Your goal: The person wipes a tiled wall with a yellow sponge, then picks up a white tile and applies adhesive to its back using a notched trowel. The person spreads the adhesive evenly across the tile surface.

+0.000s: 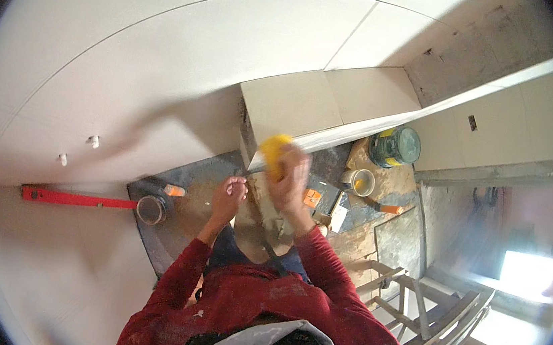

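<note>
My right hand (287, 180) is closed around a rounded yellow sponge (274, 153), smeared by motion. It holds the sponge at the near corner of a tiled ledge (290, 104), whose top carries pale tiles. My left hand (228, 198) hovers to the left, lower than the ledge corner, with loosely bent fingers and nothing visible in them. Both forearms are in dark red sleeves.
A red spirit level (78, 199) reaches a small round tub (151, 210) at left. Right of me are a dark green bucket (395, 146), a white pail (359, 182), an orange-handled tool (390, 209) and a wooden frame (421, 302). White pipe stubs (94, 142) protrude from the wall.
</note>
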The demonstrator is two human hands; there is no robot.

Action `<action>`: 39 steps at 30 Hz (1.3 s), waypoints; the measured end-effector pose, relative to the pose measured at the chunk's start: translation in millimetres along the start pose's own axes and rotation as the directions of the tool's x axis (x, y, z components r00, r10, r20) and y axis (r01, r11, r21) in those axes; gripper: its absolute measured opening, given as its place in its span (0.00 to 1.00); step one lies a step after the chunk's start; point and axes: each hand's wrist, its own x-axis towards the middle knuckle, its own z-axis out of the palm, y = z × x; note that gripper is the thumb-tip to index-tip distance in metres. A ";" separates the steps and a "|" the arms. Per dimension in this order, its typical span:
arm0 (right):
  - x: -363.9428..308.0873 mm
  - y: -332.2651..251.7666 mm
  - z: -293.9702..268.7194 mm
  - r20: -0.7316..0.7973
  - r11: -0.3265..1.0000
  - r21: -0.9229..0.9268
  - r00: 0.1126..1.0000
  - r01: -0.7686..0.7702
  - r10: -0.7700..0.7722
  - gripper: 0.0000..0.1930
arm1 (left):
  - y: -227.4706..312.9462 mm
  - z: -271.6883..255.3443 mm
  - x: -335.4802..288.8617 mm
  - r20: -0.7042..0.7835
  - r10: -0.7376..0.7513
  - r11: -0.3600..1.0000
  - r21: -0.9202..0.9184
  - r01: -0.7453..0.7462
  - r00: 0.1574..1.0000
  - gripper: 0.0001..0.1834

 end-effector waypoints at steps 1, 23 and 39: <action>-5.7 -10.7 7.6 0.013 0.985 0.143 0.994 0.101 -0.104 0.22 | -8.1 -8.3 -1.0 -0.002 0.004 1.000 0.002 -0.004 1.000 0.09; 96.3 48.5 -75.1 -0.210 0.942 -0.056 0.926 -0.332 0.314 0.21 | -9.6 -27.9 -32.7 0.049 -0.028 0.999 0.046 0.026 0.998 0.10; 150.8 64.6 -5.6 0.164 0.839 -0.537 0.986 0.088 0.002 0.19 | 9.0 -19.7 -26.6 0.022 -0.011 1.000 -0.003 0.011 1.000 0.10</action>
